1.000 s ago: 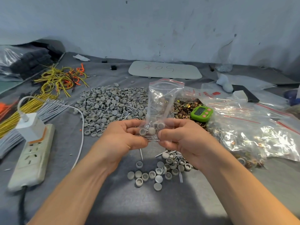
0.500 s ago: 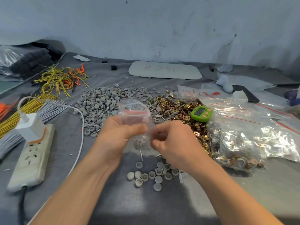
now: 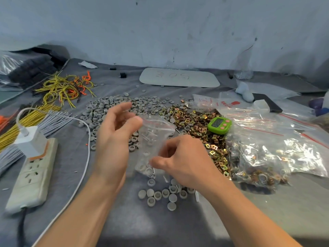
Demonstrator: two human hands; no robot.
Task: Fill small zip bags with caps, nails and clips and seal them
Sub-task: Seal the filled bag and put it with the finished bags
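Observation:
A small clear zip bag (image 3: 154,139) with a red zip line hangs tilted between my hands, with grey caps and thin nails inside. My right hand (image 3: 183,159) pinches its lower part with curled fingers. My left hand (image 3: 114,138) is beside the bag's top left corner, its fingers spread and blurred and its thumb at the zip edge. Behind lie a big heap of grey caps (image 3: 105,111) and a heap of brass clips (image 3: 195,122). A small group of loose caps (image 3: 160,193) sits under my hands.
A green timer (image 3: 219,124) lies on the clips. Large clear bags (image 3: 270,148) holding filled packs are at the right. At the left are a power strip (image 3: 33,173) with a white charger and cable and bundles of yellow wires (image 3: 65,88). A white board (image 3: 179,79) lies at the back.
The bag stood upright with both hands holding its bottom; it has tipped down and left. My left hand has let go and spread its fingers while my right hand keeps hold of the bag.

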